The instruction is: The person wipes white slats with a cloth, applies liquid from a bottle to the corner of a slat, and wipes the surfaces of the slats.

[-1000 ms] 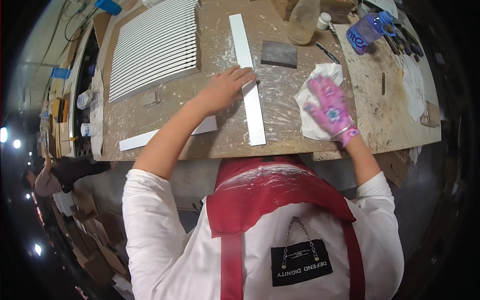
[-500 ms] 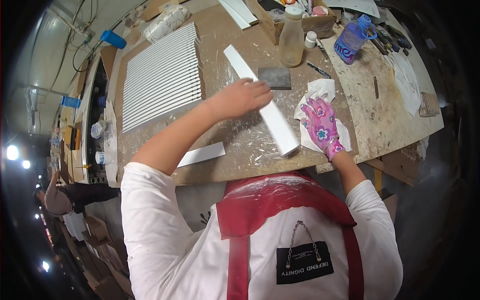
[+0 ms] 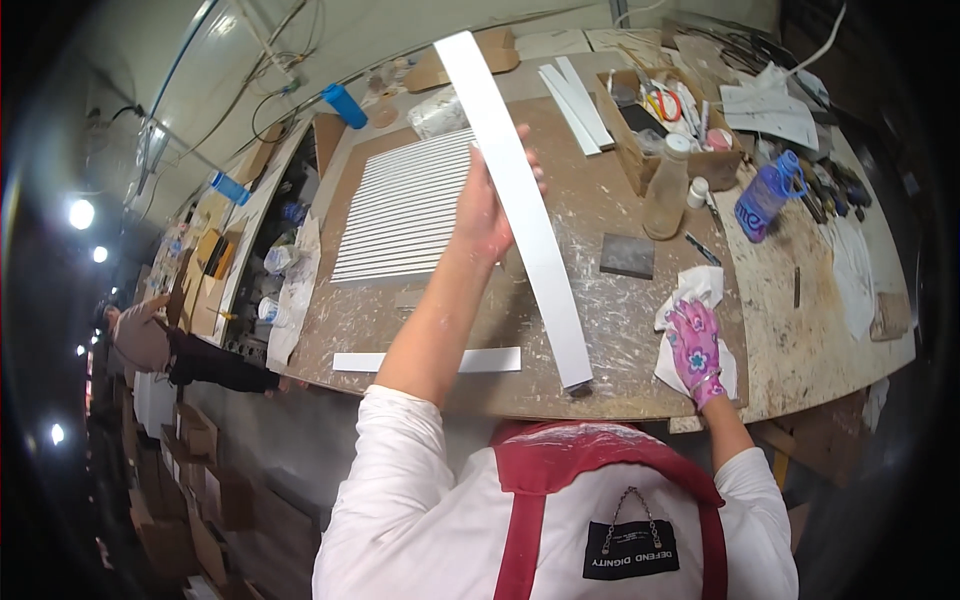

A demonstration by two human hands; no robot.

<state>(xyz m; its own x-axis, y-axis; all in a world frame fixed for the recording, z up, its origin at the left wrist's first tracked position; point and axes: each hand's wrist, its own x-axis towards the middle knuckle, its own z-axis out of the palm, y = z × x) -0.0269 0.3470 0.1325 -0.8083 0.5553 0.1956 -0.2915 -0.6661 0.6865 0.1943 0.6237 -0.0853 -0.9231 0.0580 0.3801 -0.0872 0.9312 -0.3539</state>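
Observation:
My bare left hand (image 3: pixel 482 205) grips a long white strip (image 3: pixel 518 205) near its middle, thumb on one side and fingertips curled round the other. The strip is tilted, its far end raised above the table and its near end close to the front edge. My right hand (image 3: pixel 695 350), in a pink flowered glove, lies flat with fingers stretched out on a crumpled white cloth (image 3: pixel 698 287). Beyond my left forearm sits a neat row of white strips (image 3: pixel 400 210). Another white strip (image 3: pixel 490 360) lies near the front edge, partly behind that forearm.
A dark grey flat block (image 3: pixel 627 257), a cloudy bottle (image 3: pixel 666 195) and a small white jar (image 3: pixel 697 192) stand on the right. Farther back are a cardboard box (image 3: pixel 628 165) of tools and a purple-blue bottle (image 3: pixel 768 205). At far left stands another person (image 3: pixel 145 335).
My left hand has lifted the white strip's far end off the table and now grips it from the side. The view has shifted. My right hand stays on the cloth.

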